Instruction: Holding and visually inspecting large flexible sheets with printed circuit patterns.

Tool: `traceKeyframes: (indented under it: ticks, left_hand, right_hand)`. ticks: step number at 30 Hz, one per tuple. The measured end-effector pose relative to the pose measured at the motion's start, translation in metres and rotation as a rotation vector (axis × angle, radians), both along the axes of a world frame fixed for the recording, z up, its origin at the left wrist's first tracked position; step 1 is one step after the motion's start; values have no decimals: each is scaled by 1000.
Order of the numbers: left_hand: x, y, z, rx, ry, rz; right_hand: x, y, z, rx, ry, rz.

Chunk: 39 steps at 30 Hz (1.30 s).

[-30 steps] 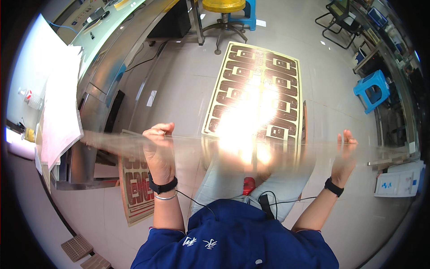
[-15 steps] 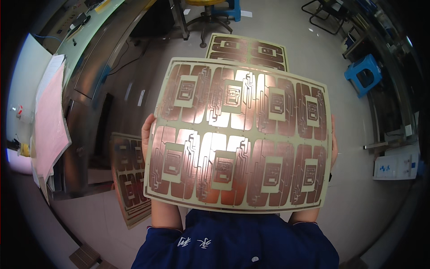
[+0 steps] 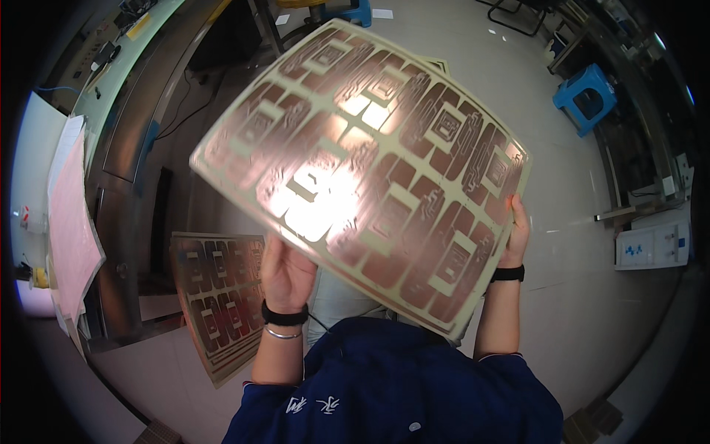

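Note:
A large circuit board panel [image 3: 399,166], copper-coloured with pale borders and repeated patterns, is held up tilted in front of me. Bright light reflects off its lower left part. My right hand [image 3: 518,231] grips its right edge, with fingers wrapped around the rim. Under the lower left edge, my left hand [image 3: 287,272] supports the panel; its palm shows while the fingers are mostly hidden behind the board. A second, similar panel [image 3: 222,296] leans low on the left beside my left forearm. The corner of another panel [image 3: 438,64] peeks out behind the held one.
A metal-fronted bench [image 3: 118,177] runs along the left, with pink sheets [image 3: 78,222] hanging at its near end. To the right stand a blue stool [image 3: 586,96] and a white box [image 3: 651,246]. A chair base [image 3: 296,33] is partly covered at the far side.
The held panel has turned clockwise and tilted, its left side raised and its right corner lowered. My left hand has shifted from the left edge to the lower edge.

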<state>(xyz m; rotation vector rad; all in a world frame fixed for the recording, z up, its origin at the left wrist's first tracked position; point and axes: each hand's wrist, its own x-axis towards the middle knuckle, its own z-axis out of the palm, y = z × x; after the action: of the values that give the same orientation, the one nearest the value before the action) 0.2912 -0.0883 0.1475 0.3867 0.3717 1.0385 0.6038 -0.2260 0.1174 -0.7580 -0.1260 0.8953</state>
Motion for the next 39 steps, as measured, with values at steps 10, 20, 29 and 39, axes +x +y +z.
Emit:
traceKeyframes:
  ticks: [10, 20, 29, 39]
  left_hand:
    - [22, -20, 5, 151, 242, -123]
    - [-12, 0, -9, 69, 310, -29]
    - [-34, 10, -17, 89, 315, 40]
    - [-51, 19, -14, 136, 340, -65]
  right_hand:
    - [-18, -10, -11, 97, -122, 113]
    - [-1, -28, 19, -138, -401, -17]
    - [-17, -25, 30, -194, -554, 20]
    - [-14, -16, 23, -184, -346, 198]
